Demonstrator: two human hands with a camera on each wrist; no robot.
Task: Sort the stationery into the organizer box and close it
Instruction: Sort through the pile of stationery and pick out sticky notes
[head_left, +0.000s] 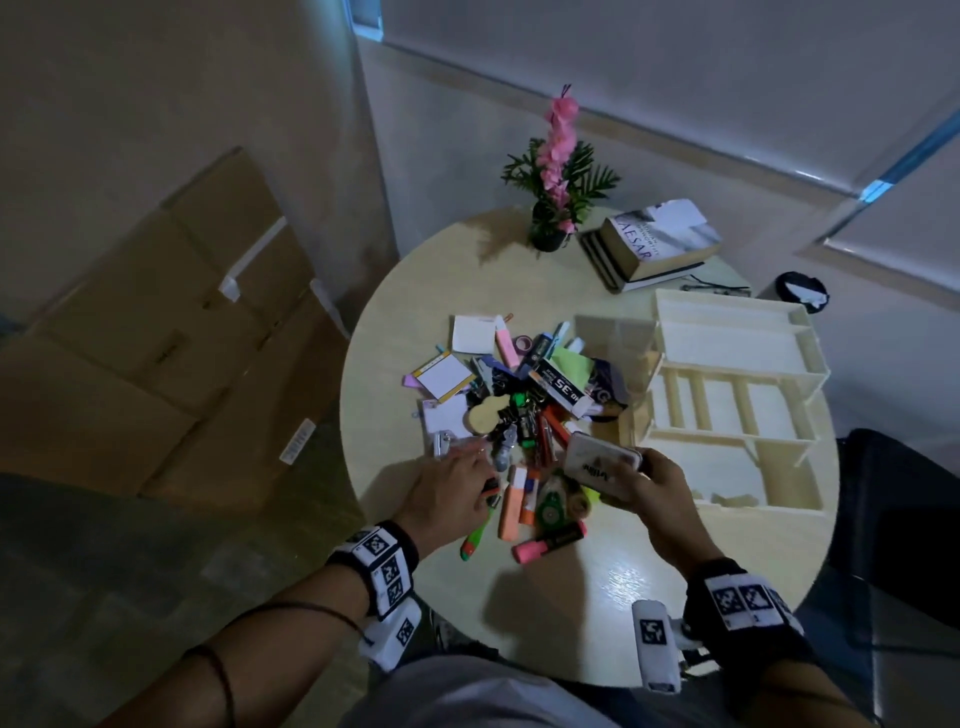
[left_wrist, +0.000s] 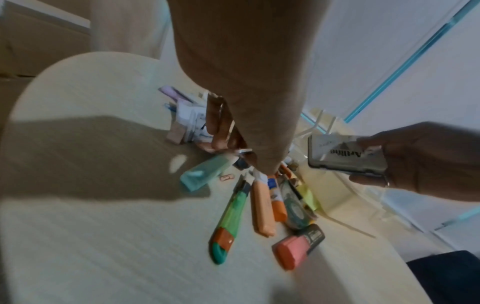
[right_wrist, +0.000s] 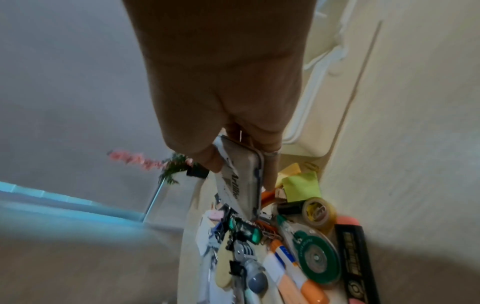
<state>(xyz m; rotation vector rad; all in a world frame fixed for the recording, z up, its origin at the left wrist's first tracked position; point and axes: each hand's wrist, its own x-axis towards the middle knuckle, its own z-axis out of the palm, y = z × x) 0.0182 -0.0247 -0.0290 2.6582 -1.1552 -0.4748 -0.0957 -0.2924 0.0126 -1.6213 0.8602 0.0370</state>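
Table (head_left: 597, 582) – left hand (head_left: 449, 493) fingertips blurred

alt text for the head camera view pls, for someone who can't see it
A person's right hand holds a flat Artline case above a pile of stationery on a round table, while the left hand reaches into the pile. An open, empty organizer box sits to the right.
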